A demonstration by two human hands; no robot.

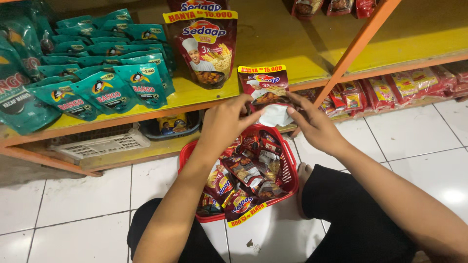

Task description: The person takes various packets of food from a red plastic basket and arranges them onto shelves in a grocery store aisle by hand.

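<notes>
Both hands hold up a dark red sauce pouch (265, 90) with a yellow strip along its top, in front of the yellow shelf (287, 44). My left hand (223, 124) grips its left edge and my right hand (314, 127) its right edge, fingers on the white bottom gusset. Under the hands a red plastic basket (290, 171) sits on the floor between my knees, full of several similar red pouches. Another larger red pouch (207, 46) of the same kind stands upright on the shelf.
Several teal pouches (107, 73) are stacked on the shelf's left side. An orange upright post (351, 53) divides the shelving; red packets (390, 90) line the lower right shelf. A white crate (105, 143) and a dark tray sit beneath. White tiled floor all around.
</notes>
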